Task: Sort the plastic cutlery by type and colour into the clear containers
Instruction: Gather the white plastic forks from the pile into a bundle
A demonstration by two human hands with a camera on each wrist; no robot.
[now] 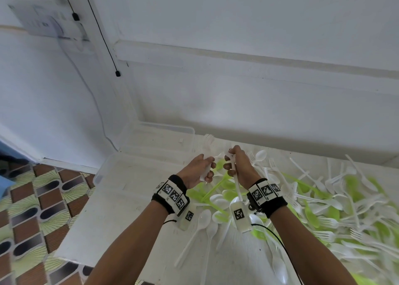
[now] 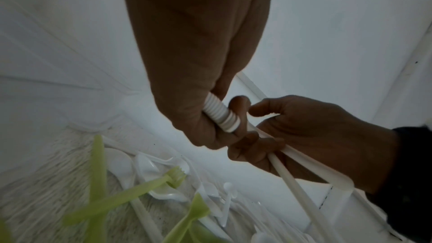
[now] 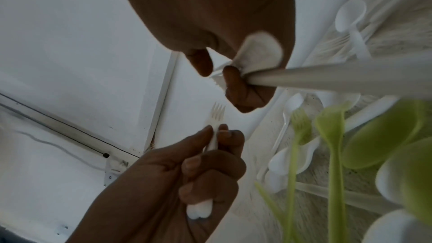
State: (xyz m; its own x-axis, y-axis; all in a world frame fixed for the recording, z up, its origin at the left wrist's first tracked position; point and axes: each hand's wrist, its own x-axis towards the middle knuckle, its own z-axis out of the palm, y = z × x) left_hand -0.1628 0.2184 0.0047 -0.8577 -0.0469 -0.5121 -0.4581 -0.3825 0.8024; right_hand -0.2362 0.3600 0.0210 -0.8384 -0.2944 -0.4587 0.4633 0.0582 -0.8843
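Both hands hover close together above the white table [image 1: 121,209]. My left hand [image 1: 201,169] grips a stacked bundle of white forks [image 3: 216,115], whose ribbed handle ends [image 2: 222,115] poke out below the fist. A white spoon [image 3: 259,53] and a white fork are pinched in my right hand [image 1: 237,166], their handles [image 1: 237,186] hanging down toward the wrist. Two clear containers [image 1: 159,129] [image 1: 103,172] stand on the table just left of and beyond the hands; what they hold cannot be told.
A big loose heap of white and green forks and spoons [image 1: 323,198] covers the table's right half and reaches under the hands. A white wall rises right behind the table. The table's left edge drops to a patterned tile floor [image 1: 32,209].
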